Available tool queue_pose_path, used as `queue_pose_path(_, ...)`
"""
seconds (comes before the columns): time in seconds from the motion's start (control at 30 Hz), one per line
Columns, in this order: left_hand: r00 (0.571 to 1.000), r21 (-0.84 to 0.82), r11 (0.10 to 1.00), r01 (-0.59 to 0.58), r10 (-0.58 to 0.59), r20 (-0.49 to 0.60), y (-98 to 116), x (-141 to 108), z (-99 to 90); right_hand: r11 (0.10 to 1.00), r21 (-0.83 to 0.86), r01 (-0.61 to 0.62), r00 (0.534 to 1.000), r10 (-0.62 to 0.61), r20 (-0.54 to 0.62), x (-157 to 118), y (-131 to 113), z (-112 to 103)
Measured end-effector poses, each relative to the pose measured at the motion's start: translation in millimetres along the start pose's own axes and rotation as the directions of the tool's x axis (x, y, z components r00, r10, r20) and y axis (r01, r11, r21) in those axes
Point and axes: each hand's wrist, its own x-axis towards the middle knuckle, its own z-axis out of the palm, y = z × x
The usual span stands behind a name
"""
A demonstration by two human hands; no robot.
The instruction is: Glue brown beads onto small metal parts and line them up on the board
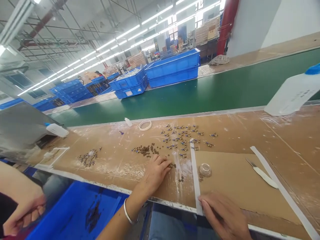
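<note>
My left hand (pixel 155 174), with a silver bangle at the wrist, rests on the brown work surface. Its fingers are bent and close at the tips on a small brass-and-dark part (pixel 172 165). Just beyond lies a pile of small dark discs (pixel 146 150). Several small brass parts with blue pieces (pixel 183 143) are spread in loose rows farther back. My right hand (pixel 223 213) is at the table's front edge, beside a white tape strip (pixel 196 180). Its thumb and forefinger are pinched together; whatever is between them is hidden. A few loose discs (pixel 181 179) lie between the hands.
A round clear dish (pixel 205 170) and a white-handled knife (pixel 265 176) lie on cardboard at right. A white tape roll (pixel 145 125) and large bottle (pixel 292 95) stand near the green conveyor (pixel 225 85). Another person's hand (pixel 27 206) is left, above a blue bin (pixel 67 213).
</note>
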Motion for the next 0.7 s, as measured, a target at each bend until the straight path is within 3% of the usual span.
queue_pose_path(0.23,0.998,0.075,0.995,-0.061,0.061,0.006,-3.2,10.2,6.0,1.0,-0.012,-0.025,1.0,0.025,-0.001,3.3,-3.4,1.6)
queue_pose_path(0.5,0.989,0.114,0.986,-0.125,0.132,-0.063,-3.2,23.4,-2.8,1.0,-0.02,-0.005,1.0,0.005,-0.009,3.8,0.1,5.2)
queue_pose_path(0.6,0.995,0.135,0.988,-0.069,0.078,-0.06,-11.0,52.6,-5.4,1.0,-0.028,0.012,0.999,-0.012,-0.029,6.6,1.3,7.2)
queue_pose_path(0.7,0.999,0.163,0.986,-0.045,0.047,-0.012,-24.4,105.1,-3.6,0.997,-0.069,0.018,0.997,-0.023,-0.075,7.9,1.7,10.5)
